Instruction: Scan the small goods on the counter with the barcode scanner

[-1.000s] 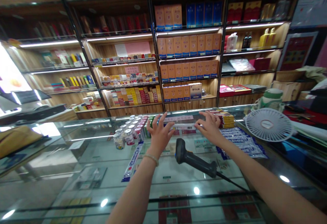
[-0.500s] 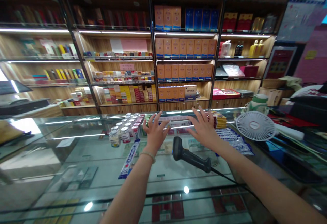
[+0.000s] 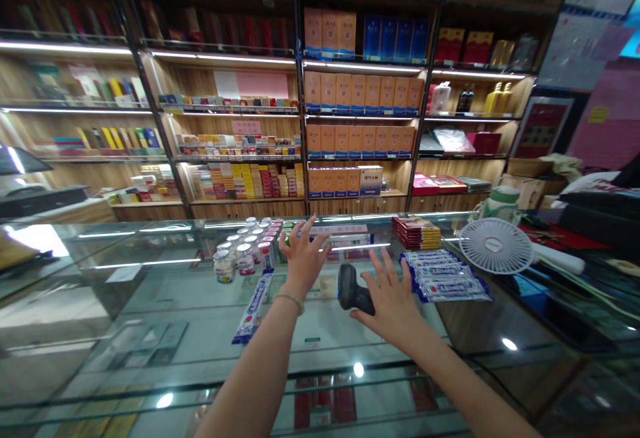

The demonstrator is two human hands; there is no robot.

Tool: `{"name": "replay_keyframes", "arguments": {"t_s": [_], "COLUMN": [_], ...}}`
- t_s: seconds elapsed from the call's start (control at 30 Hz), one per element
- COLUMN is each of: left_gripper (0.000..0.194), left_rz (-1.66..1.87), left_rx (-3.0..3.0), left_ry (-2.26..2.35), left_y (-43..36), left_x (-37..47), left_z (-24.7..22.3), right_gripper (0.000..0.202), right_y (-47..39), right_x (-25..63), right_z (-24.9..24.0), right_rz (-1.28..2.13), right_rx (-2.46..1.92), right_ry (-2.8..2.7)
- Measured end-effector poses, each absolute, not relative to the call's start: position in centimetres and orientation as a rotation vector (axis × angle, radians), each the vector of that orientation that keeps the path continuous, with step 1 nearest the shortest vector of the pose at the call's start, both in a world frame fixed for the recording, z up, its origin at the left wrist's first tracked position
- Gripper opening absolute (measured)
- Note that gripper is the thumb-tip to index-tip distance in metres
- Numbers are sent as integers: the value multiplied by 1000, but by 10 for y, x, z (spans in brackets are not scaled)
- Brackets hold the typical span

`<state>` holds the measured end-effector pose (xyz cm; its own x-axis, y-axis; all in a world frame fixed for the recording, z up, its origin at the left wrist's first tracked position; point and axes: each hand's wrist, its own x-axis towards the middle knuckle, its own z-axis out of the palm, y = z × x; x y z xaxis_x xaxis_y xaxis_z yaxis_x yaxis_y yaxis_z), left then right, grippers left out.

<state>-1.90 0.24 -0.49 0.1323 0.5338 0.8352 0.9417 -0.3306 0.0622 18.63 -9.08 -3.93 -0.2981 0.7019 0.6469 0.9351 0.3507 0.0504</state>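
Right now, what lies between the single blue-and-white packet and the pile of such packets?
In the head view: the black scanner, partly hidden behind the right hand; the left hand also shows there.

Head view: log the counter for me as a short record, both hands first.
left hand: fingers spread, holding nothing, right of the jars
right hand: fingers spread over the scanner; contact unclear
scanner: dark, on the glass counter, handle mostly hidden
white pack: beyond the hands, in neither
lone bar: left of left wrist
bar pile: right of right hand
fan: white, far right
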Motion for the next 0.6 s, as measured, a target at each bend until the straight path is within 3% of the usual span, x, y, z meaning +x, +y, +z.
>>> {"name": "replay_keyframes", "arguments": {"t_s": [0.33,0.47,0.6], "left_gripper": [24,25,25], "left_rz": [-1093,-1117,-1149], "left_rx": [-1904,-1867,-1829], "left_ry": [-1435,-1462,-1484], "left_y": [4,4,3], "left_x": [-21,-23,-26], "left_z": [-6,-2,0], "right_gripper": [28,30,41], "right_y": [-91,-98,-104], "right_x": [184,195,205], "right_z": [-39,-33,-27], "right_rz": [-544,-480,-194], "right_rx": [-1318,-1225,-1354], "right_ry": [-2019,-1856,-1832]}}
